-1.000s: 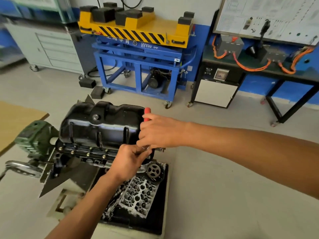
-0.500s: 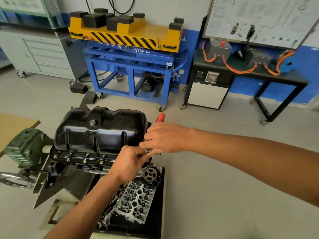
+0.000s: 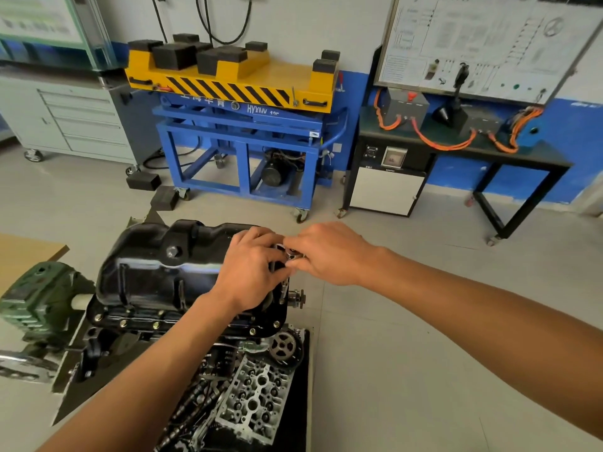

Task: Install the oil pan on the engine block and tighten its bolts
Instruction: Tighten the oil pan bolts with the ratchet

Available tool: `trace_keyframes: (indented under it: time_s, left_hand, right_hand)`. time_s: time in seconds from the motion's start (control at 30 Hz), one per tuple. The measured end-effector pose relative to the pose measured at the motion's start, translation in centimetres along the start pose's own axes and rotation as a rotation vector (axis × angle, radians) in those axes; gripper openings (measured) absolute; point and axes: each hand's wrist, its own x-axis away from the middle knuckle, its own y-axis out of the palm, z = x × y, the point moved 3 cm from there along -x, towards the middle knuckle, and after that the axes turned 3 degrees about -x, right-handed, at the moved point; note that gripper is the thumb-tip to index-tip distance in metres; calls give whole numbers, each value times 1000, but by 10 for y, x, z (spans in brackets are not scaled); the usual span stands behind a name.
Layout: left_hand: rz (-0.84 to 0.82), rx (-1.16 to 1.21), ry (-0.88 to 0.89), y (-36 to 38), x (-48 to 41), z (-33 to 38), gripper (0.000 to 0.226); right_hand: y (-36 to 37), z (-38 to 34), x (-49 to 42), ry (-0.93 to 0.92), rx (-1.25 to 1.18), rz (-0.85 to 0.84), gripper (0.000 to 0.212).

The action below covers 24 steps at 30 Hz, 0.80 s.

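Grey cast metal lies nearest: a cylinder head (image 3: 254, 396) is laid in a black tray (image 3: 295, 429), with a toothed sprocket (image 3: 285, 347) just beyond it. Behind these, the engine block (image 3: 130, 340) is carried on a stand with a green gearbox (image 3: 36, 298) at its far left. The glossy black oil pan (image 3: 156, 272) is already seated on the block, and a row of bolts (image 3: 123, 323) is set along its near flange. At the pan's right end the left hand (image 3: 251, 275) is curled about a chrome tool (image 3: 288, 255), and the fingertips of the right hand (image 3: 329, 252) pinch its head. Whether the tool is engaged on a bolt cannot be told. The pan is judged to be stiff pressed steel, fairly heavy and slick on its painted faces. It is best gripped with both hands at the flange ends, since the thin flange may be bent. A yellow-topped lift table (image 3: 241, 125) stands by the far wall.
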Motion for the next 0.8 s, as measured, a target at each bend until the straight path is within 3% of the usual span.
trace_keyframes:
  time_s: [0.17, 0.57, 0.7, 0.8]
  left_hand:
    - [-79, -42, -16, 13, 4, -5, 13]
    - [-53, -86, 28, 16, 9, -10, 6]
    - [-39, -91, 18, 17, 9, -11, 26]
    - [-41, -90, 9, 17, 8, -10, 13]
  right_hand:
    - [14, -5, -3, 45, 3, -29, 30]
    - [28, -14, -11, 292, -191, -21, 28]
    - [24, -12, -17, 312, -206, -69, 34]
    - [22, -14, -17, 332, -188, -56, 32]
